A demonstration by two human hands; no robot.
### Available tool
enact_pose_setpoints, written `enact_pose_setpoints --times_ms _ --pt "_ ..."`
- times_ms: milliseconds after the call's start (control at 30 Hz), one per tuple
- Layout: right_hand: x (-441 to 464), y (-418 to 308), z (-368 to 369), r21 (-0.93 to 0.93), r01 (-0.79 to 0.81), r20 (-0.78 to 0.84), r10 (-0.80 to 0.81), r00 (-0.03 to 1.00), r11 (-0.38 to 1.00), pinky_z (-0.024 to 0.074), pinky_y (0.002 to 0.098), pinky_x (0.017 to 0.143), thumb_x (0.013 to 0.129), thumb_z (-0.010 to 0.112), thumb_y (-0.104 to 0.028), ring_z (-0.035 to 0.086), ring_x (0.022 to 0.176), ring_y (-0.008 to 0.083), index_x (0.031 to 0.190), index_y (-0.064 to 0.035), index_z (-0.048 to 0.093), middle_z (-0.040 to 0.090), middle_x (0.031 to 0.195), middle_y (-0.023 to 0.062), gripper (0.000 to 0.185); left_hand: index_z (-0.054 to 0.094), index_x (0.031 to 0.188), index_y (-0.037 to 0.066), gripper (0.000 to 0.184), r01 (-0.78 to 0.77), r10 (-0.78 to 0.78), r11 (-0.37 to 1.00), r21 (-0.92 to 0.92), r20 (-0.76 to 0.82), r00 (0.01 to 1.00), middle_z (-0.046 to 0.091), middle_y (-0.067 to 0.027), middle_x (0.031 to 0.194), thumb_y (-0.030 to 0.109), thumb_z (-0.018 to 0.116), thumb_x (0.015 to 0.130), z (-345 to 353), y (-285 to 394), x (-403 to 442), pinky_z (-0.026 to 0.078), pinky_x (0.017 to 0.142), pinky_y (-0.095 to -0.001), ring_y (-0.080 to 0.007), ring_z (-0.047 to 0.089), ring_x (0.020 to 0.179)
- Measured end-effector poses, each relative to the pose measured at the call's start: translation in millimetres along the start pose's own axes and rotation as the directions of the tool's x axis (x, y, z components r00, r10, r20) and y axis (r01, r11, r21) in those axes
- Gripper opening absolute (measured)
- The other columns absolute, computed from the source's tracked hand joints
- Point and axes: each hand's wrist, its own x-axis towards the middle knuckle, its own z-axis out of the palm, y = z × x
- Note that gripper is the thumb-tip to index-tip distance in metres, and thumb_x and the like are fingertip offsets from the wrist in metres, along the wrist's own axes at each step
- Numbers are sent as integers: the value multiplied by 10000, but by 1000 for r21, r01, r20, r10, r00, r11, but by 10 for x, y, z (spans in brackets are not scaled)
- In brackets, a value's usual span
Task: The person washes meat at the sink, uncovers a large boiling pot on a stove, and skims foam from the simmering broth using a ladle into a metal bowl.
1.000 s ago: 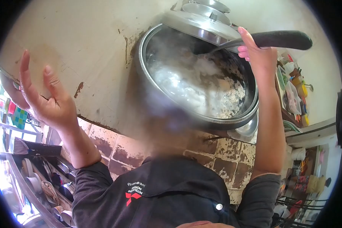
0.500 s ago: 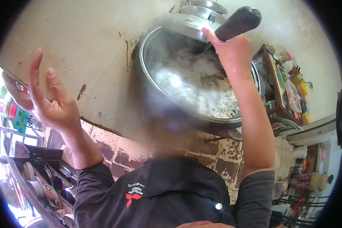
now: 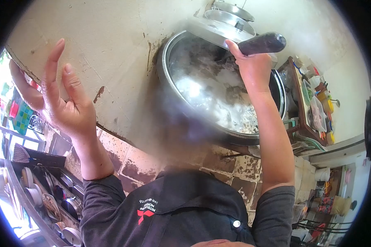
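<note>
While steam [image 3: 210,66] partly veils the pot contents in the head view, the right hand [image 3: 255,71] grips the black handle [image 3: 268,43] of a utensil, fingers closed. Handle lies above the right part of the large pot [image 3: 165,61]; the utensil's lower end is hidden. Left hand [image 3: 70,115]: left of the pot, holding nothing, fingers open and spread. Metal lid [image 3: 214,31] is at the far rim. Judgement: handle thick, stiff, possibly slippery if damp; utensil likely heavier when loaded; best hold, the thick handle, away from the steam.
</note>
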Motion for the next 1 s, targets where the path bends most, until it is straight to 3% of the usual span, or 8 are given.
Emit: enact_pose_setpoints --times_ms 167,267,367,467,567,867,1000 --pt "42 89 76 185 -32 -25 37 999 982 465 233 592 723 689 -412 608 510 134 680 39 660 630 563 78 454 641 1037 152 237 18 -18 999 -29 -15 1000 322 -130 1334 71 577 823 -7 19 6 366 977 -369 -269 280 1260" --pt "60 5 -46 117 -84 61 77 995 990 470 221 582 726 701 -368 619 539 121 728 48 656 642 607 96 418 642 1036 155 236 7 -8 999 -53 -21 1000 315 -133 1338 73 577 824 1 9 7 364 979 -370 -268 279 1261" --pt "77 6 -74 270 -151 105 127 986 951 475 220 561 736 701 -335 624 555 124 782 57 647 645 630 109 399 642 1036 155 233 7 -9 998 -66 -18 1000 303 -136 1343 77 576 827 -1 -8 8 365 977 -366 -266 280 1261" --pt "62 32 -50 390 -147 51 138 989 909 479 260 554 739 667 -417 615 494 143 548 4 617 603 511 62 465 641 1037 154 232 31 -32 997 -70 -7 999 294 -139 1347 79 576 827 0 11 -3 368 975 -361 -263 283 1260" --pt "56 3 -92 401 -168 66 155 986 900 478 246 555 745 672 -389 618 502 134 578 10 624 607 524 62 436 641 1038 151 233 5 -4 1000 -29 15 1000 290 -143 1346 77 577 826 -16 -4 -15 369 974 -355 -259 282 1261" --pt "-22 -127 -199 555 -235 139 190 972 798 483 236 556 756 677 -331 621 543 135 782 51 629 631 621 105 385 639 1042 152 241 5 -5 999 -53 -1 1000 286 -151 1336 68 574 825 -7 -7 -8 385 965 -365 -269 285 1258" --pt "-57 -161 -245 524 -240 189 163 968 817 442 209 491 777 666 -324 612 554 125 899 39 618 632 653 109 386 640 1041 148 248 44 -45 992 -119 -7 999 278 -158 1332 56 573 822 9 23 -10 403 946 -358 -270 307 1247"
